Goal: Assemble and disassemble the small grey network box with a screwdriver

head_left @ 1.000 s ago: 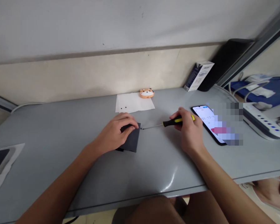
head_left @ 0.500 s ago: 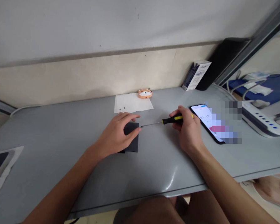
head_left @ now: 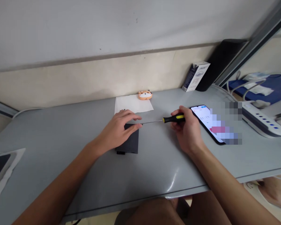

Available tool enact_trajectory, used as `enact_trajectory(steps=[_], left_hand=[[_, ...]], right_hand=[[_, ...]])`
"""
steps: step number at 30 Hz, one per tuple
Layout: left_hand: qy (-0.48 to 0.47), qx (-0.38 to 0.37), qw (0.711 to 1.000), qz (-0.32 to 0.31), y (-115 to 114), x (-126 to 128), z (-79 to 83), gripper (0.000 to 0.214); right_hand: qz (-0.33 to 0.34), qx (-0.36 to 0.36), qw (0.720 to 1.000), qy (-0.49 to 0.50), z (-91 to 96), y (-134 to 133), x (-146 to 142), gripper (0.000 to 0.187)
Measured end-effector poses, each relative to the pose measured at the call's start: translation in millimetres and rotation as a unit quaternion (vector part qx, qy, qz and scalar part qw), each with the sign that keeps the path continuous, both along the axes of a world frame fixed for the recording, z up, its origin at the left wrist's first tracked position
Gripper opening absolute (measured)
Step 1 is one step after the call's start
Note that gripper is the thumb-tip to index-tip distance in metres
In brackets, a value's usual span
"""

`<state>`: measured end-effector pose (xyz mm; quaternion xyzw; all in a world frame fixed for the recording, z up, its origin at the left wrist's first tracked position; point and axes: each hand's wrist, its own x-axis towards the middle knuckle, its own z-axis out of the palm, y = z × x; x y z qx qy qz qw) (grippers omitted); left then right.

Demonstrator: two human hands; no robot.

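My right hand (head_left: 186, 128) is wrapped round the black and yellow handle of a screwdriver (head_left: 174, 118), its thin shaft pointing left. A tiny dark piece, perhaps a screw, shows at the tip, too small to make out. Close to that tip is the thumb of my left hand (head_left: 118, 128), whose thumb and fingers are apart. Under this hand a flat black box (head_left: 130, 143) lies on the grey table (head_left: 152, 168); the hand hides its upper left part. Behind the left hand is a white paper (head_left: 128, 104), with a small dark speck showing just above the fingers.
An orange and white animal-faced case (head_left: 145, 95) sits at the paper's edge. To the right lie a lit phone (head_left: 207, 123) and a white power strip (head_left: 264, 120). A carton (head_left: 196, 76) and a black cylinder (head_left: 221, 64) stand against the wall.
My left hand has shifted slightly, showing more of the black box and covering part of the paper's specks. The screwdriver tip sits a little higher, with the handle still in my right hand.
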<state>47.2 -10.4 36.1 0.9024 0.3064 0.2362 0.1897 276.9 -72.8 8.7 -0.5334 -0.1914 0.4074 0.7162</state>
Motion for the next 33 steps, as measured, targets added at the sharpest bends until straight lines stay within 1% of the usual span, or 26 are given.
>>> enact_trajectory(steps=[5, 8, 10, 12, 14, 16, 18, 20, 22, 25, 30, 33], left_hand=[[0.015, 0.046, 0.998, -0.027, 2.3, 4.8, -7.0, 0.017], [0.030, 0.060, 0.997, -0.037, 8.4, 2.1, -4.9, 0.021], [0.044, 0.073, 0.996, -0.036, 18.0, -3.9, -1.3, 0.023], [0.042, 0.082, 0.996, -0.003, 32.7, -11.9, 1.9, 0.023], [0.038, 0.069, 0.994, 0.071, 50.5, -19.6, 3.7, 0.024], [0.057, 0.070, 0.989, 0.119, 67.6, -24.8, 3.2, 0.025], [0.079, 0.062, 0.985, 0.138, 80.4, -26.7, 0.9, 0.025], [0.101, 0.043, 0.984, 0.141, 87.2, -26.1, -2.5, 0.024], [0.117, 0.025, 0.982, 0.144, 88.8, -24.9, -5.7, 0.024], [0.114, 0.008, 0.980, 0.161, 86.4, -24.9, -8.3, 0.026], [0.050, -0.034, 0.984, 0.168, 82.4, -32.4, -6.7, 0.032], [0.019, -0.053, 0.978, 0.200, 75.6, -39.6, -1.6, 0.035]], right_hand=[[0.002, -0.013, 1.000, 0.004, 0.8, 0.9, 0.0, 0.030], [-0.002, -0.010, 1.000, 0.008, 0.4, 1.0, 0.8, 0.029], [-0.003, 0.000, 1.000, 0.010, -0.1, 0.9, 1.4, 0.029], [-0.002, 0.007, 1.000, 0.010, -0.9, 0.9, 1.7, 0.028], [-0.001, 0.005, 1.000, 0.007, -1.6, 1.0, 1.5, 0.028], [0.001, -0.001, 1.000, -0.002, -2.2, 1.0, 0.6, 0.028], [0.005, -0.008, 1.000, -0.015, -2.7, 0.8, -0.3, 0.029], [0.006, -0.017, 1.000, -0.019, -2.9, 0.7, -0.7, 0.030], [0.003, -0.023, 1.000, -0.017, -3.1, 0.7, -0.6, 0.030], [0.001, -0.021, 1.000, -0.012, -3.4, 1.1, 0.0, 0.029], [0.001, -0.016, 1.000, -0.010, -3.3, 1.8, 0.5, 0.029], [0.004, -0.013, 1.000, 0.005, -2.4, 1.5, 0.5, 0.029]])
